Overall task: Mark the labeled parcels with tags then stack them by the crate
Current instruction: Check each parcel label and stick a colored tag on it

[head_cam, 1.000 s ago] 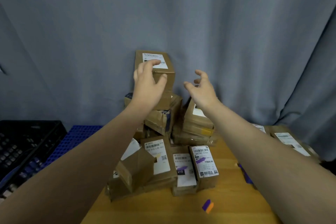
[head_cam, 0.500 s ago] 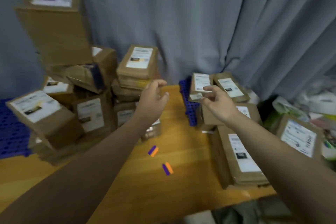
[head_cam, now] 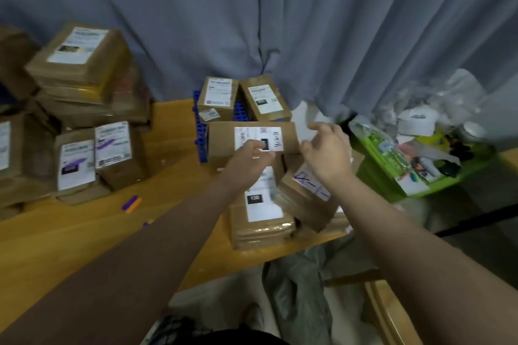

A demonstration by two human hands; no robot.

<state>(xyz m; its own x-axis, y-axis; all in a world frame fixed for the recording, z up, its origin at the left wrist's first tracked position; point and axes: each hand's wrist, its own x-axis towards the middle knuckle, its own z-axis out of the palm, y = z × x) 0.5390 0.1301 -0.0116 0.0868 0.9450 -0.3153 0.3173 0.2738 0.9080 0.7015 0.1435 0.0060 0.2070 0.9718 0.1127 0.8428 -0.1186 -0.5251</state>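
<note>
While poised over parcel (head_cam: 221,138): left grip (head_cam: 253,154) curled at its label (head_cam: 252,134), hold unclear; right grip (head_cam: 326,154) loose, empty, flanking, likely for lift.

Bare strip of table (head_cam: 70,246) runs near edge to far curtain (head_cam: 308,22), btwn left parcel pile (head_cam: 84,92) and right parcel cluster (head_cam: 260,210). Only small tags (head_cam: 131,204) lie in it. Blue crate (head_cam: 201,143) + cluster block right side. Green bin (head_cam: 414,185) sits past table's right edge.
</note>
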